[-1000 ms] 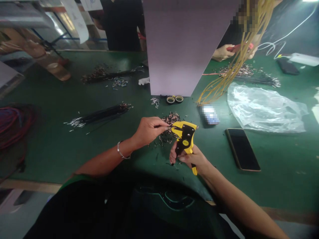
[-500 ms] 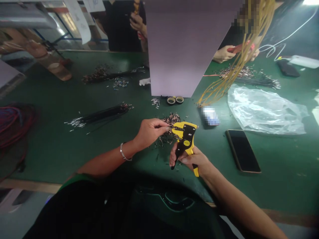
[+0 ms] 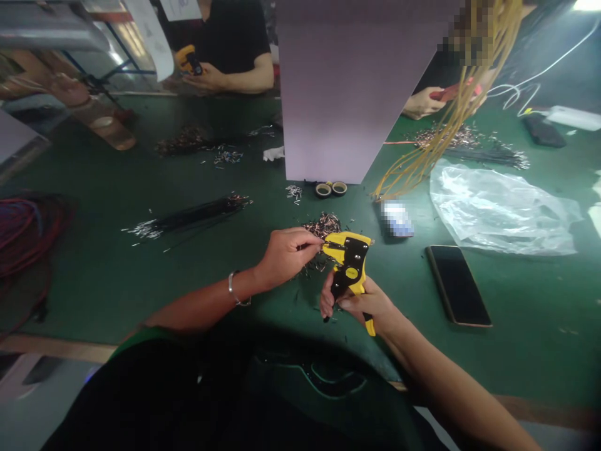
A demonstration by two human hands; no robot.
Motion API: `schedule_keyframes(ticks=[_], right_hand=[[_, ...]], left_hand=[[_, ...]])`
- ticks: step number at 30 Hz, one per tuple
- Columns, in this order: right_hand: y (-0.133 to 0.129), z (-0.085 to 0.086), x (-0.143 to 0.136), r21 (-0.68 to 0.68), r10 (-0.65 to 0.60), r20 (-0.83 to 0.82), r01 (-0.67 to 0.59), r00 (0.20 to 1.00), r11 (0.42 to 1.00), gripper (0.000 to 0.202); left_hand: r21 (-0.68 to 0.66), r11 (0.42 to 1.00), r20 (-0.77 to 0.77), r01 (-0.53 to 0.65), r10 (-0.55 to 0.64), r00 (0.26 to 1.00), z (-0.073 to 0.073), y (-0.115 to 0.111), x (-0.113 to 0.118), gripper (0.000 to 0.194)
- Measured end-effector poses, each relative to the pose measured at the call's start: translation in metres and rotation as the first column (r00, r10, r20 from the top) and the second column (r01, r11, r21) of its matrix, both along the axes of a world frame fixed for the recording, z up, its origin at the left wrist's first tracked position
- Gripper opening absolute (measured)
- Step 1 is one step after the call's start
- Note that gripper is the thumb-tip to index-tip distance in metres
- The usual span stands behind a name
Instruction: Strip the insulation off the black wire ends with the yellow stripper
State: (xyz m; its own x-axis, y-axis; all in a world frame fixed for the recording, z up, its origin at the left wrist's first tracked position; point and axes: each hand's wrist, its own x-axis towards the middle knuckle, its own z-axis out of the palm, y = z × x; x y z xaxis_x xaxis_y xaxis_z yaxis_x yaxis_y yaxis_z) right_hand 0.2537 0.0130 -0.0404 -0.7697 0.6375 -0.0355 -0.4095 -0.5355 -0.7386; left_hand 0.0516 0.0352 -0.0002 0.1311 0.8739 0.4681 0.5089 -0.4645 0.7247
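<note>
My right hand (image 3: 361,297) is wrapped around the handles of a yellow and black wire stripper (image 3: 351,260), its jaws pointing left. At those jaws, my left hand (image 3: 288,257) pinches a thin black wire (image 3: 303,247), of which only a short dark stretch shows between the fingers. Whether the wire's tip lies inside the jaws is hard to see. Under and behind the jaws lies a pile of short dark scraps with coppery ends (image 3: 323,224). A bundle of black wires (image 3: 192,217) with pale stripped ends rests on the green table to the left.
A phone (image 3: 459,285) and a clear plastic bag (image 3: 502,210) lie on the right. Two tape rolls (image 3: 331,189) sit before an upright pale panel (image 3: 342,94). Yellow wires (image 3: 436,144) hang down at the right. Across the table, co-workers' hands hold a yellow tool (image 3: 188,61) and a red tool (image 3: 453,93).
My left hand has shifted slightly at the jaws, and the stripper's handles look squeezed a little closer. Across the table, a co-worker's yellow tool has moved left and down.
</note>
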Motion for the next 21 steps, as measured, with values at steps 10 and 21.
schedule_keyframes(ticks=[10, 21], right_hand=[[-0.0020, 0.0000, 0.0011, 0.026, -0.051, 0.033, 0.050, 0.998, 0.998, 0.027], [-0.0041, -0.0024, 0.0036, 0.041, -0.100, 0.093, 0.096, 0.991, 0.995, 0.021]], left_hand=[[0.013, 0.999, -0.024, 0.045, -0.044, 0.999, 0.0012, 0.0022, -0.0030, 0.011], [0.075, 0.995, -0.083, 0.070, -0.064, 0.995, 0.0008, 0.0072, -0.0062, 0.010]])
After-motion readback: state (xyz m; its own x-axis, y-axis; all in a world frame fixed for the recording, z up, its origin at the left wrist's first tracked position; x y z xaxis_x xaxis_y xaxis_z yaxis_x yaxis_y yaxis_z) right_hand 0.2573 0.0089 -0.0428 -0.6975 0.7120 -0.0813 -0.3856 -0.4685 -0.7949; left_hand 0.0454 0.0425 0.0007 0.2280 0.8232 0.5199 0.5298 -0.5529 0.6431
